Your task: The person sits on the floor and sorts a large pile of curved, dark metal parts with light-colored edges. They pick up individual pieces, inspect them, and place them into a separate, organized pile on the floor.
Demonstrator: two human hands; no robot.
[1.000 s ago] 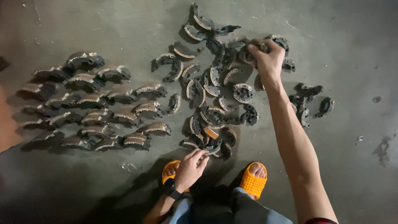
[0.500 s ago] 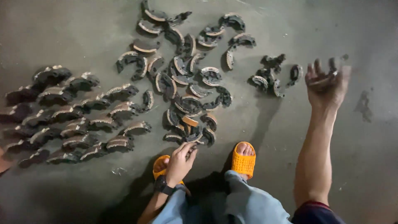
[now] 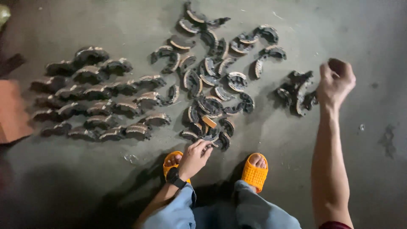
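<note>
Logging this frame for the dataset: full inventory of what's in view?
Brake shoes, left group: about two dozen, dark with pale-brown linings, in rough rows on the floor.
Brake shoes, middle pile: dozens, dark, jumbled.
Brake shoes, small pile: a handful, dark, at right.
Floor: one, grey concrete, stained.
Reddish-brown slab: one, left edge.
Sandals: two, orange, bottom centre.
Wristwatch: one, black, left wrist.
Left hand: touching the middle pile's near edge.
Right hand: loosely closed, raised beside the small pile; nothing visibly held.
</note>
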